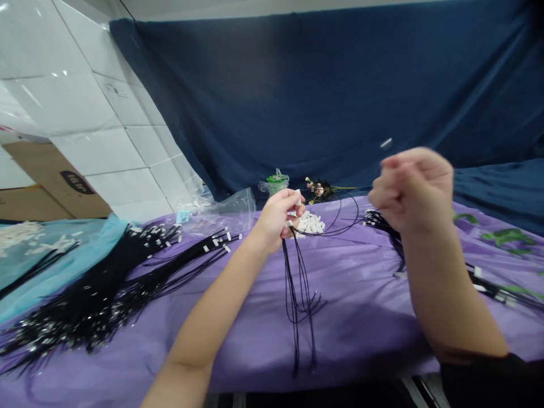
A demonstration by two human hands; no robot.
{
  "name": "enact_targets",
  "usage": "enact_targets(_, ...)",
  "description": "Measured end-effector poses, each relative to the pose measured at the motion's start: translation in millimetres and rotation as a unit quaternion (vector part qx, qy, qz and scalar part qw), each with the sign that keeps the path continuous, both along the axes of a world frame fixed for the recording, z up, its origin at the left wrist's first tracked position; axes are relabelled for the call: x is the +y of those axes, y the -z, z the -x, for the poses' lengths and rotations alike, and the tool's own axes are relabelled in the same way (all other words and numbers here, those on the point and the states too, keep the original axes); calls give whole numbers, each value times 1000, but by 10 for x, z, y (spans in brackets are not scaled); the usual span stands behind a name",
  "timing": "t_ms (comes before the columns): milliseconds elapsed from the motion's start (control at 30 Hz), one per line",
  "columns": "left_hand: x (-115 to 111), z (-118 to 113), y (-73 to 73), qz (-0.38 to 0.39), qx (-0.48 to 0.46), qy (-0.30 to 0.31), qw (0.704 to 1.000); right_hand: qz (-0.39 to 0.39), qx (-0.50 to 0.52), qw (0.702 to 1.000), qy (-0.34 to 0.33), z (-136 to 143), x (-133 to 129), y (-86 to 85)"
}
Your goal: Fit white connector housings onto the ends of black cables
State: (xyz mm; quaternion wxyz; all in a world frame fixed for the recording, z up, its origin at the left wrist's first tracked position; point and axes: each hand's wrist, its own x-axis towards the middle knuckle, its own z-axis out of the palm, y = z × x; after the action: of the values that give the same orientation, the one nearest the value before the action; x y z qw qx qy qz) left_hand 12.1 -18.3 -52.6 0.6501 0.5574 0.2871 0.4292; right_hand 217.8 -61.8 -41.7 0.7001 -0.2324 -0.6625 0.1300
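My left hand [278, 218], near the middle, is closed on several black cords [293, 283] with white tags, which hang down over the purple cloth. A white piece [298, 197] shows between its thumb and forefinger. A thin cord loop [355, 224] curves out to the right from this hand. Raised at the right, my right hand [414, 190] is curled into a fist and blurred; what it holds, if anything, is hidden. Behind my left hand lies a pile of small white pieces [312, 222].
Large bundles of tagged black cords [102, 283] cover the left side. Light blue cloth [100, 243], a plastic bag [221, 212] and a cardboard box [59, 181] are there too. More cords [501, 292] lie right, on the purple cloth [361, 306]. Artificial flowers [318, 188] stand behind.
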Motion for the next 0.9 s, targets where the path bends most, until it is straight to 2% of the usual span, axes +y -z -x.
enact_targets(67,-41,-3,-10,0,5,22,1000,-17,-88,995,53,105,-12,36)
enact_targets(167,-92,12,-36,7,4,57,998,-48,-233,956,170,207,-19,42)
enact_targets(233,-114,26,-50,13,3,77,997,-73,-269,939,202,231,-18,34)
enact_targets(367,-141,44,-57,21,-1,99,995,-109,-281,929,213,234,-12,41)
enact_targets(733,-187,46,-73,36,-13,112,993,-134,-290,920,227,252,-52,70)
enact_targets(900,-203,56,-78,45,-10,119,992,-154,-337,886,278,227,-81,101)
